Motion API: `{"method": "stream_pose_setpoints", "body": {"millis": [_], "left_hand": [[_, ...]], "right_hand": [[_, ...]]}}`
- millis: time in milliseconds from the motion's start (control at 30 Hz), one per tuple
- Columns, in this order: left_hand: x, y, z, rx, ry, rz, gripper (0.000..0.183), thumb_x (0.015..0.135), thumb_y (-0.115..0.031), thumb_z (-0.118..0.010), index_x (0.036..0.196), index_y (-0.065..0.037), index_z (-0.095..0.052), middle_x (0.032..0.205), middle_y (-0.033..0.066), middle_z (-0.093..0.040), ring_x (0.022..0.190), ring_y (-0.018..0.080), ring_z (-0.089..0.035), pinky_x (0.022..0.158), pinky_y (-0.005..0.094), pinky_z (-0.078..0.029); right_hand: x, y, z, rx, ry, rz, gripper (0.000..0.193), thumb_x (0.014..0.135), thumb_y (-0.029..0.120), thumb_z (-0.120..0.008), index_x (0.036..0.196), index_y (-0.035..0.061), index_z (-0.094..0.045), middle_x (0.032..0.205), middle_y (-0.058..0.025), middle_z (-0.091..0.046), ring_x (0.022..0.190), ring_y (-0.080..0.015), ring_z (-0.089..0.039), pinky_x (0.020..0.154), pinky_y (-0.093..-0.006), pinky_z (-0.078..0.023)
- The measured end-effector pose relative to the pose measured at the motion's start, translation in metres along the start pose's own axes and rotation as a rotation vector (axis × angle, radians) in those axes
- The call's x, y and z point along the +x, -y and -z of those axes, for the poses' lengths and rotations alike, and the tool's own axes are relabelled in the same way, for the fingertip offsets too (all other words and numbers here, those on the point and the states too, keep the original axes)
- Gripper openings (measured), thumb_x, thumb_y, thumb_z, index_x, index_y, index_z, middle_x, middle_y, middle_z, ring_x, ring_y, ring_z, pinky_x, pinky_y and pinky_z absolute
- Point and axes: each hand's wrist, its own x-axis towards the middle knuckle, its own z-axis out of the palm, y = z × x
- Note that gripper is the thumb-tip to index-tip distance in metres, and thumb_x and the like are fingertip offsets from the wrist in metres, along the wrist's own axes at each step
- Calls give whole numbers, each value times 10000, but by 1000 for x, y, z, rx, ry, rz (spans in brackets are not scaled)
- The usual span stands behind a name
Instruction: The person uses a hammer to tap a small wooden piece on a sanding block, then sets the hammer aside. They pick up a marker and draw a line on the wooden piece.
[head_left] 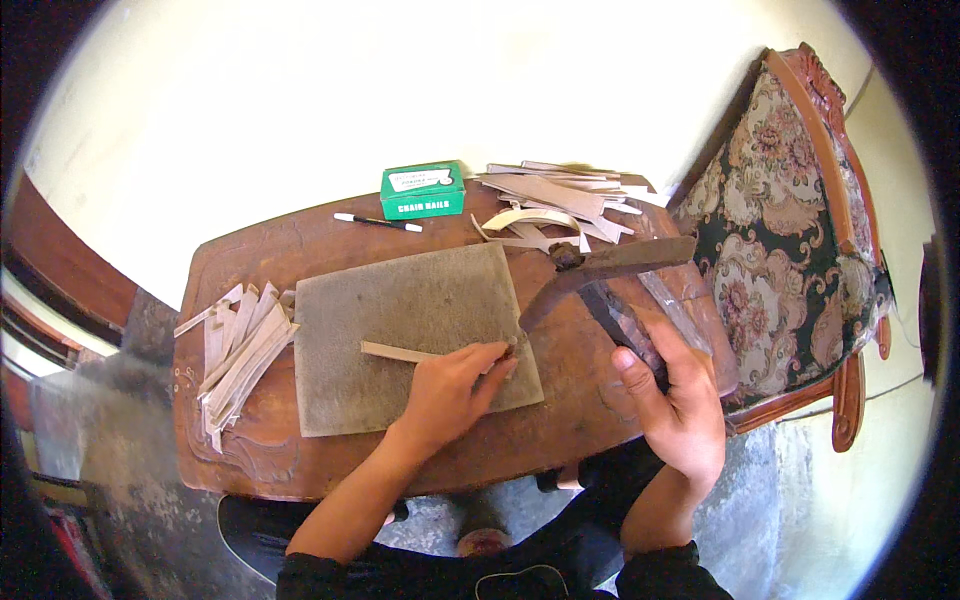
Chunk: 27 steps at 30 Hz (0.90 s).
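My right hand (685,400) is wrapped round the dark handle of a hammer (622,263), with the thumb along the grip. The hammer's long, curved metal head hangs above the right edge of a grey rectangular board (400,290). On that board lies a thin tan strip (395,351), one end bare and the rest running under my left hand (455,385). The left fingers are pinched together at the strip's far end, near the board's right side. Whether something small is also between those fingertips cannot be made out.
A brown wooden table (250,270) carries loose tan strips (245,350) at left and a pile of pieces (560,195) at the back right. A green box (423,205), a marker (378,222) and a grey flat bar (675,310) also lie there. A floral chair (780,240) stands at right.
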Motion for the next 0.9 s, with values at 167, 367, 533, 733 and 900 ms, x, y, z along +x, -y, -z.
{"method": "stream_pose_setpoints", "body": {"millis": [167,367,533,733,900], "left_hand": [[1,1,-2,2,-11,-18,203,912,-131,-740,1060,4,-708,966,163,-749,721,300,-725,610,369,-564],[0,0,-1,-4,-19,0,191,918,-145,-732,1054,-12,-710,949,153,-745,740,307,-723,624,385,-561],[1,1,-2,1,-27,-35,196,914,-130,-740,1058,-1,-704,936,158,-743,706,276,-727,599,365,-559],[0,0,-1,15,-4,17,186,915,-138,-738,1050,-14,-709,947,144,-743,721,290,-720,610,372,-553],[1,1,-2,-21,-33,-33,183,915,-126,-741,1041,1,-705,941,142,-748,672,258,-716,586,346,-553]], "right_hand": [[-4,3,3,-15,3,35,306,968,133,-685,1248,22,-627,879,-205,-691,756,-375,-694,677,-396,-517],[-2,-1,-4,-4,12,118,307,961,130,-691,1236,7,-632,928,-222,-702,810,-403,-706,711,-402,-536],[-1,-4,-6,0,56,76,316,954,129,-701,1235,-1,-634,940,-221,-707,829,-402,-711,721,-395,-539],[-4,8,-5,4,16,123,324,949,135,-706,1237,4,-637,921,-220,-707,808,-397,-710,706,-405,-541],[-2,4,-5,42,-19,117,308,948,139,-709,1218,8,-638,854,-222,-685,731,-384,-694,642,-421,-519]]}}
